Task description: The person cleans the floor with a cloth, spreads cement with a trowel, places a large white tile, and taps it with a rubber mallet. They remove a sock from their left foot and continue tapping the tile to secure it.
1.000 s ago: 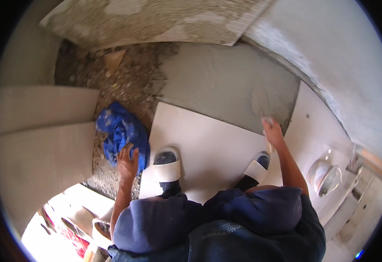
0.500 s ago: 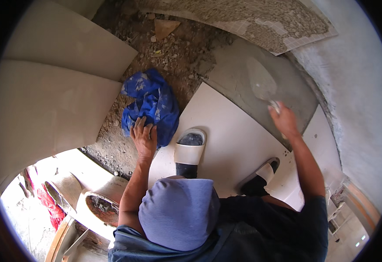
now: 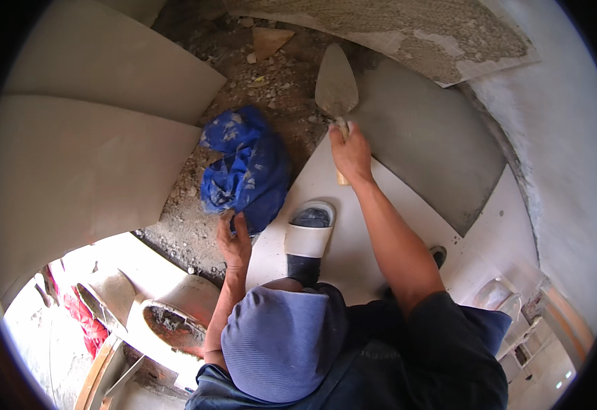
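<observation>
My right hand (image 3: 351,154) is wrapped round the wooden handle of a pointed trowel (image 3: 337,83). The blade points away from me, over the far left edge of a smooth bed of grey mortar (image 3: 421,130). At the near edge of a crumpled, mortar-stained blue cloth or plastic sheet (image 3: 244,167) is my left hand (image 3: 234,244), its thumb and fingers apart. Whether its fingertips touch the sheet is hard to tell. Large pale tiles (image 3: 312,181) lie under my feet, bordering the mortar.
Two big pale tiles (image 3: 93,164) stand at the left. Rubble and soil (image 3: 264,85) cover the ground beyond the sheet, with a broken tile piece (image 3: 271,42) on it. A mortar-crusted bucket (image 3: 175,324) is at lower left. A rough plastered wall (image 3: 551,137) rises at the right.
My right hand has swung left with the trowel, from the middle of the mortar to its far left edge. My left hand has drawn back slightly from on top of the blue sheet.
</observation>
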The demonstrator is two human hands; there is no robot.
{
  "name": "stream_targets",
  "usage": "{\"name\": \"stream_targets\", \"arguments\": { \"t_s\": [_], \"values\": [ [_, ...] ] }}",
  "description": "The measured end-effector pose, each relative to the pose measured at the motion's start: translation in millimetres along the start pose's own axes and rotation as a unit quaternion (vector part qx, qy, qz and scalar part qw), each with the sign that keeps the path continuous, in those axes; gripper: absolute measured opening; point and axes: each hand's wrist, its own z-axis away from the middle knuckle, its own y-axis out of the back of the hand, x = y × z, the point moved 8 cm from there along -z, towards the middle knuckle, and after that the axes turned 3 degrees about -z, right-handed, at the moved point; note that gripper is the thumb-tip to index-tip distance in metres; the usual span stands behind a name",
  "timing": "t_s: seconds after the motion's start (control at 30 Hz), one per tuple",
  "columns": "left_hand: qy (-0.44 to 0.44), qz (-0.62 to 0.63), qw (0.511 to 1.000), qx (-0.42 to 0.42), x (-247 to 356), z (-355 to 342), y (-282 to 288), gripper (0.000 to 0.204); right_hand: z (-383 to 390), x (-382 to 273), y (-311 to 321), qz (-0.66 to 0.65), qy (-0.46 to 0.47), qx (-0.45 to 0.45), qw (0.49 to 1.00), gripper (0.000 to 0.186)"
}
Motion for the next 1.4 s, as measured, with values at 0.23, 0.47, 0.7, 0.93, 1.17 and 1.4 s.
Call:
{"name": "stream_targets", "arguments": {
  "t_s": [0.23,0.47,0.7,0.93,1.17,1.4],
  "values": [
    [-0.043,0.046,0.998,0.021,39,-12,30,0.012,-13,-40,-17,0.059,0.100,0.029,0.993,0.040],
    [0.019,-0.027,0.999,0.023,20,-15,70,0.009,92,-85,-57,-0.039,0.361,-0.068,0.929,0.028],
    [-0.135,-0.100,0.970,0.175,104,-56,174,0.026,124,-184,6,-0.187,0.500,-0.104,0.839,0.010],
    [-0.364,-0.045,0.922,0.128,287,-49,176,0.023,186,-212,161,-0.180,0.517,-0.291,0.785,0.023],
    [-0.570,0.037,0.819,-0.054,485,61,159,0.023,238,-99,372,-0.205,0.524,-0.101,0.821,0.011],
    [-0.610,0.168,0.727,-0.266,636,243,82,0.031,336,72,548,-0.227,0.420,0.147,0.866,0.014]
  ]
}}
